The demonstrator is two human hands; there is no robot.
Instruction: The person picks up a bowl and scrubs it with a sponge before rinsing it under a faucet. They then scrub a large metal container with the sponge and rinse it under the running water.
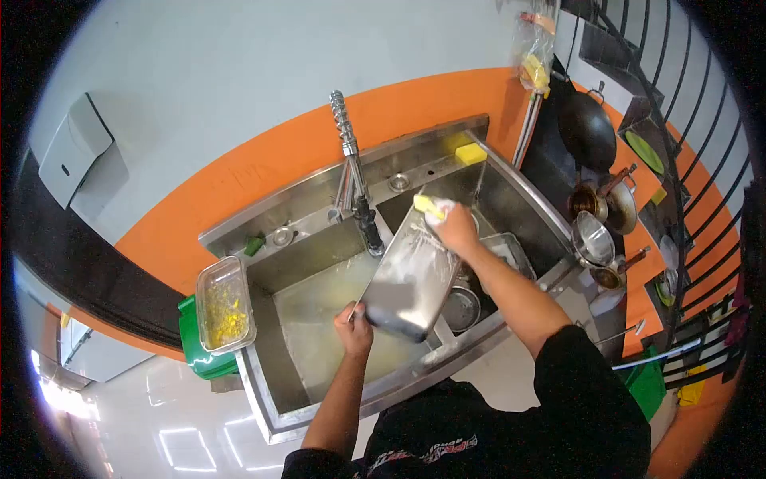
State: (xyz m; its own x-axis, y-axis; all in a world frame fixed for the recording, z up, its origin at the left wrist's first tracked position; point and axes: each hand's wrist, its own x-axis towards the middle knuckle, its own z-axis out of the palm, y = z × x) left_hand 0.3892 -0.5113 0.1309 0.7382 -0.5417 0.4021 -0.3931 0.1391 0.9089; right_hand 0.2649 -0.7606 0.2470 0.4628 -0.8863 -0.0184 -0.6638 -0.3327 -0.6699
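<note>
My left hand (353,329) grips the lower left edge of a rectangular metal pan (404,283), which is tilted over the divider of a double sink. At the pan's upper end, my right hand (455,230) is closed on a yellow sponge (429,206) and presses it to the metal. White suds streak the pan's upper part. Cloudy water fills the bottom of the left basin (299,319). In the right basin, a round metal bowl (462,309) and a clear container (511,254) sit partly hidden behind the pan and my right arm.
A spring-neck faucet (351,160) rises behind the basins. Another yellow sponge (471,153) lies on the back ledge. A clear tub with yellow scraps (223,307) rests at the left rim, above a green bin (191,339). A wok (586,132) and strainers (593,239) hang at right.
</note>
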